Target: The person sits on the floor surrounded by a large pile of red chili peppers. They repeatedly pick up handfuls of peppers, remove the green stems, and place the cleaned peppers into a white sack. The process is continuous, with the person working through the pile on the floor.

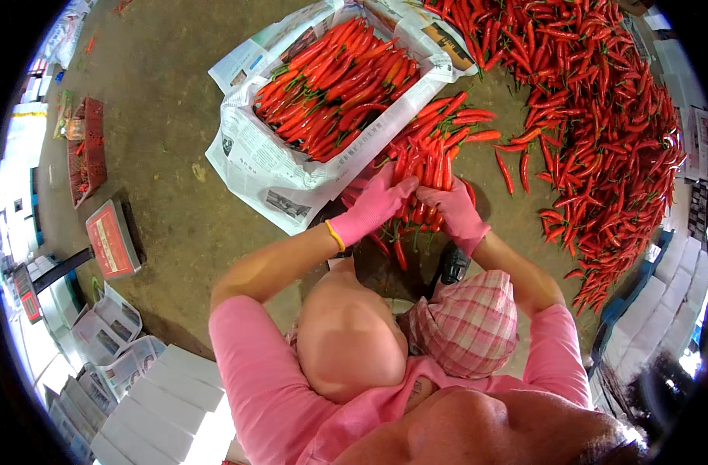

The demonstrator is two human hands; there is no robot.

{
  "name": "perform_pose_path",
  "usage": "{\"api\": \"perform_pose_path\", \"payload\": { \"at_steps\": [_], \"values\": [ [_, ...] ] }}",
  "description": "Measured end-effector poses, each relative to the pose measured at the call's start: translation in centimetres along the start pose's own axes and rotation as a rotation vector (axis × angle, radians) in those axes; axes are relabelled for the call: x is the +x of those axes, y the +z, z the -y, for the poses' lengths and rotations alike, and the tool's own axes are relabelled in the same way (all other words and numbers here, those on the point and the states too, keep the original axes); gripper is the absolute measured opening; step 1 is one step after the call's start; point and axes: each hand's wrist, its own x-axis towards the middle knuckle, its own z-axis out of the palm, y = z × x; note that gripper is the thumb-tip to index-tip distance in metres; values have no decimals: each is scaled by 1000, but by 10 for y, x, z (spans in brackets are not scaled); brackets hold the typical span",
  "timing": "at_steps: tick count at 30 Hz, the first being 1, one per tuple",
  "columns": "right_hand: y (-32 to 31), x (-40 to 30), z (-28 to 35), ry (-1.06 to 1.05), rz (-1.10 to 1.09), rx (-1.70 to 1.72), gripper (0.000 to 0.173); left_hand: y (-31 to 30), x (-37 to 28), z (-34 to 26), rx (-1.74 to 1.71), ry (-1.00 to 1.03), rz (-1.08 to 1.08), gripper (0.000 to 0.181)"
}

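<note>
Both of my hands wear pink gloves and hold one bundle of red chili peppers [425, 165] between them. My left hand [377, 200] presses its left side, and my right hand [455, 210] closes on its right side. Green stems hang out below the bundle. Just beyond it, loose chilies [447, 119] lie beside a box lined with newspaper [354, 157]. Inside that box, red chilies [336, 87] are laid in rows, mostly slanting the same way. My palms are hidden by the peppers.
A big heap of red chilies [604, 133] spreads over the floor [179, 75] on the right. To the left are a red plastic crate [87, 151] and a platform scale [112, 238]. White boxes [156, 407] stand at lower left, and more white boxes [656, 308] at right.
</note>
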Motion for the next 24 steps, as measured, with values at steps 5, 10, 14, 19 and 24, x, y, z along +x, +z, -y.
{"api": "perform_pose_path", "payload": {
  "at_steps": [5, 10, 14, 19, 24],
  "values": [
    [-7, 11, -8, -20, -41, -9, 29, 0, 7, 16, -216, -30, 72, 56],
    [1, 20, -13, -33, -54, 1, 29, -10, 7, 5, -12, -53, 37, 51],
    [6, 24, -6, -1, -79, -50, 33, -12, 13, 10, -169, -19, 10, 48],
    [-3, 23, 14, 149, -7, 97, 38, -9, 22, -28, -718, -251, 157, 50],
    [-40, 26, 4, 185, 116, 222, 45, -1, 25, -28, -1124, -406, 316, 49]
  ]
}}
